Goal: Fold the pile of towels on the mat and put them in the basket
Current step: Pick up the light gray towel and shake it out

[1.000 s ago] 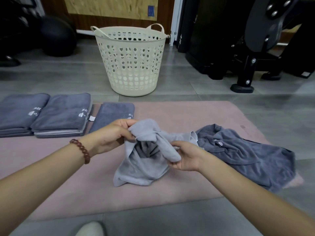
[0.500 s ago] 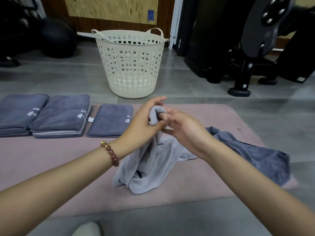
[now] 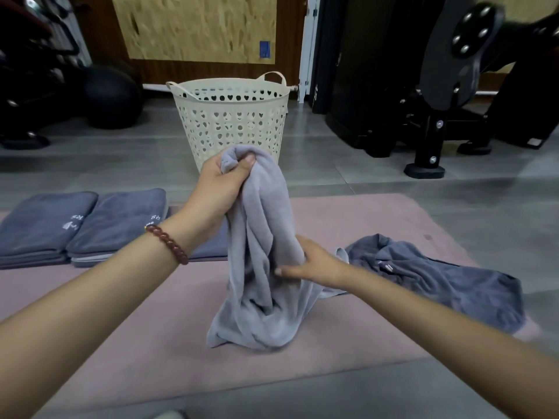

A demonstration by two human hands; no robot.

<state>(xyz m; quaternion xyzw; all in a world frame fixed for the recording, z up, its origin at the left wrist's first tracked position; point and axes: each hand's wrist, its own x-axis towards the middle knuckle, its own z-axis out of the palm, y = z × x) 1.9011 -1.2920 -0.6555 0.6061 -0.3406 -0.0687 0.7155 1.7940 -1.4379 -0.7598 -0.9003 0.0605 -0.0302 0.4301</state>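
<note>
Left hand (image 3: pixel 222 189) clamped on the top corner of a crumpled light grey towel (image 3: pixel 266 267), lifted above the pink mat (image 3: pixel 348 219); right hand (image 3: pixel 314 264) gripping its middle; lower end resting on mat; darker grey crumpled towel (image 3: pixel 438 276) right; folded grey towels (image 3: pixel 81 225) left; cream perforated plastic basket (image 3: pixel 233 119) far, on the floor.

L hand (image 3: pixel 222 189) is reaching fwd, raised high, fist closing w/ thumb on top, beaded bracelet (image 3: pixel 168 244) on wrist. R hand (image 3: pixel 314 266) is sitting lower, palm turned inward, fingers (image 3: pixel 286 271) pointing left & curling in a grip. Both forearms are extending fwd, bare, converging toward centre.
</note>
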